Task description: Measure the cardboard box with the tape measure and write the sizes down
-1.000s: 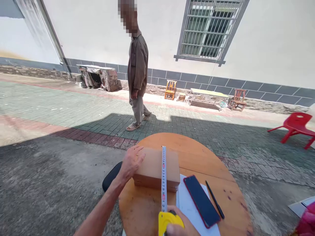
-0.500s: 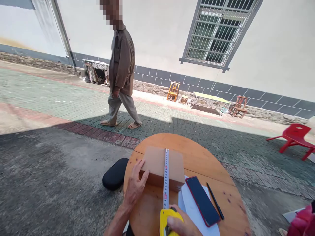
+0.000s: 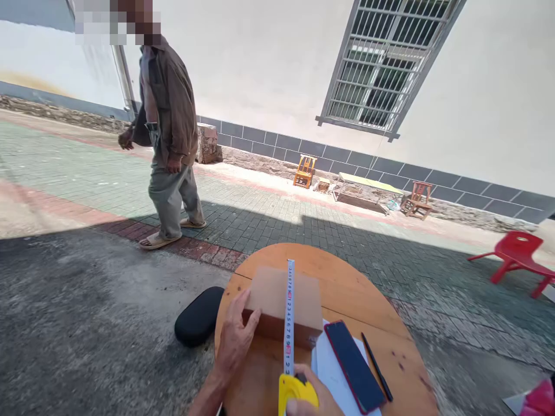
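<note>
A brown cardboard box (image 3: 271, 300) lies on a round wooden table (image 3: 347, 289). My left hand (image 3: 236, 341) rests against the box's near left corner, fingers spread and pressing its side. My right hand (image 3: 310, 401), at the bottom edge, grips a yellow tape measure (image 3: 296, 393). Its white blade (image 3: 289, 315) runs straight away from me over the box top to the far edge.
A dark phone with a red rim (image 3: 353, 367) lies on white paper (image 3: 332, 375), a black pen (image 3: 377, 367) beside it. A black stool seat (image 3: 199, 316) is left of the table. A person (image 3: 169, 133) walks at the left. A red chair (image 3: 515, 257) stands right.
My left hand slid from the box's top left to its near left corner. The person walked leftward across the pavement. The view shifted a little.
</note>
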The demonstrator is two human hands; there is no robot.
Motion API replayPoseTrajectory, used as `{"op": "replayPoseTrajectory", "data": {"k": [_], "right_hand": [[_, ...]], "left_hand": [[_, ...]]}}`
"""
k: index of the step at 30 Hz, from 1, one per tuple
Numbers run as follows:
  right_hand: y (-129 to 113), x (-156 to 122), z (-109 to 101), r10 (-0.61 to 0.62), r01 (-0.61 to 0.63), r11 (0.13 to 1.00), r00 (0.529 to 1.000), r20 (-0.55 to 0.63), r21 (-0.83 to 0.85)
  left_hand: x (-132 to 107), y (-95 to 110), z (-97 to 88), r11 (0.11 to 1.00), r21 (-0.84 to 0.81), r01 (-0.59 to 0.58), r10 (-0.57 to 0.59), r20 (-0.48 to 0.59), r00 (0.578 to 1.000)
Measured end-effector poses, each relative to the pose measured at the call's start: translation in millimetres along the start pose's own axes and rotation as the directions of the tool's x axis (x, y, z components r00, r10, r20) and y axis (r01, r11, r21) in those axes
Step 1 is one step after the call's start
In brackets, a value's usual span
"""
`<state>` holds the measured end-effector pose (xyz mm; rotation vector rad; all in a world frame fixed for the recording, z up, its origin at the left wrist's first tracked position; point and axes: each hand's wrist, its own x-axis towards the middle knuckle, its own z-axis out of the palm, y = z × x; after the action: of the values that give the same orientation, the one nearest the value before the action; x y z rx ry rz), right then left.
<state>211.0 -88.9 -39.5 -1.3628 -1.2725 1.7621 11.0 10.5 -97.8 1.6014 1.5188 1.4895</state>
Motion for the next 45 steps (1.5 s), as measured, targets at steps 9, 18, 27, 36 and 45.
{"op": "replayPoseTrajectory", "data": {"k": [9, 18, 27, 36, 45], "right_hand": [[21, -45, -9, 0.025, 0.035, 0.939, 0.985, 0.170, -0.342], [29, -76, -5, 0.114, -0.013, 0.902, 0.971, 0.210, -0.431], [21, -83, -1, 0.051, -0.035, 0.967, 0.997, 0.057, -0.254], [14, -90, -3, -0.072, 0.072, 0.986, 0.997, 0.004, -0.152], [-42, -50, -84, -0.351, 0.061, 0.730, 0.888, -0.298, -0.680]], "left_hand": [[10, 57, -42.4, 0.896, -0.418, 0.148, -0.145, 0.037, 0.989], [-2, 72, -54.1, 0.728, -0.561, 0.393, -0.336, 0.207, 0.919], [-90, 95, -30.5, 0.858, -0.298, 0.419, -0.301, 0.369, 0.879], [-148, 66, -24.5, 0.921, -0.148, 0.361, -0.222, 0.562, 0.797], [-121, 40, -12.0, 0.997, 0.071, -0.014, -0.005, 0.264, 0.964]]}}
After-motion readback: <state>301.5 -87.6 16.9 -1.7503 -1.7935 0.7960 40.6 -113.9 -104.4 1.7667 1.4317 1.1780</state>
